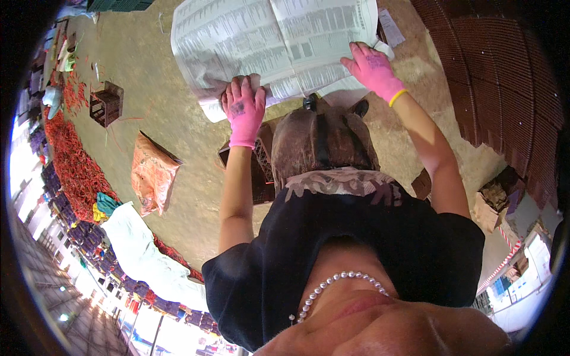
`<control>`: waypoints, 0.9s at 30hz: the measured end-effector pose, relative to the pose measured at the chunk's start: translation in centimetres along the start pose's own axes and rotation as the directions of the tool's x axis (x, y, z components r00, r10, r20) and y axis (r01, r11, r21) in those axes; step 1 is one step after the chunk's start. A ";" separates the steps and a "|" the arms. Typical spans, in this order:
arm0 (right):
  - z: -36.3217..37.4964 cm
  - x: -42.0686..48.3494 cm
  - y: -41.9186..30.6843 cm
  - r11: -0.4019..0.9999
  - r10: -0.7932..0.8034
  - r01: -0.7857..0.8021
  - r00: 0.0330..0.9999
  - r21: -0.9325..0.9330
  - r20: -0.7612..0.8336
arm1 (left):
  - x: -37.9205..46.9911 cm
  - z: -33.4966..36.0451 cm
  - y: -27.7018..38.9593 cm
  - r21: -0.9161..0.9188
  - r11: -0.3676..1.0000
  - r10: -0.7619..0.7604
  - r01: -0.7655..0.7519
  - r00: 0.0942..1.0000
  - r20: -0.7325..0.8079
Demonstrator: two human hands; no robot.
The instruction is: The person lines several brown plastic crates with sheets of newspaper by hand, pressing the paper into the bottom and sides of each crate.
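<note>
Both of my hands wear pink gloves with dark smudges and uncovered fingertips. A large, creased sheet of newspaper [267, 40] is spread in front of me. My left hand [244, 104] rests on its lower left edge, fingers spread and pointing away from me. My right hand [372, 69] lies at its right edge, with a yellow band at the wrist; whether the fingers pinch the paper cannot be told. More paper shows under the sheet between my hands. What lies beneath the paper is hidden.
A dark plastic crate [262, 178] stands beside my left forearm. Left lie an orange printed sack [153, 173], a small crate [107, 104], heaped red chili peppers [75, 164] and white sheeting [138, 253]. Stacked brown crates [494, 80] and an open cardboard box [490, 204] stand right.
</note>
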State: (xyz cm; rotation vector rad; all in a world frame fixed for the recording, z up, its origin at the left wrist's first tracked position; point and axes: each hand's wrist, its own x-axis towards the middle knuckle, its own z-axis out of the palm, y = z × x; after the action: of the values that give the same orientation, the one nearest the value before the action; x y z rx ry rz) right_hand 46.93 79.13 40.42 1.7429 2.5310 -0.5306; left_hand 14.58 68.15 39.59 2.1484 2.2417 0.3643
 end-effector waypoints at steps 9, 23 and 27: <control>-3.2 8.2 -2.3 0.947 -0.155 0.304 0.717 -0.104 0.680 | 9.4 1.7 -4.4 -0.005 0.925 0.235 -0.380 0.561 0.793; 6.3 13.1 4.8 0.689 -0.284 0.673 0.593 -0.270 0.753 | 10.9 15.4 -9.4 0.005 0.862 0.310 -0.507 0.535 0.786; 4.2 13.8 4.4 0.942 -0.233 0.335 0.704 -0.024 0.671 | 11.3 16.1 -9.0 0.102 0.570 0.427 -0.815 0.400 0.811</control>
State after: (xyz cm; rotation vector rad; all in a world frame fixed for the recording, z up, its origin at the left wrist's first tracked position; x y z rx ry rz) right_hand 45.01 91.75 32.46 0.8663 2.2206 -0.7839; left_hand 7.86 81.60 24.05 2.6405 0.9991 -1.0550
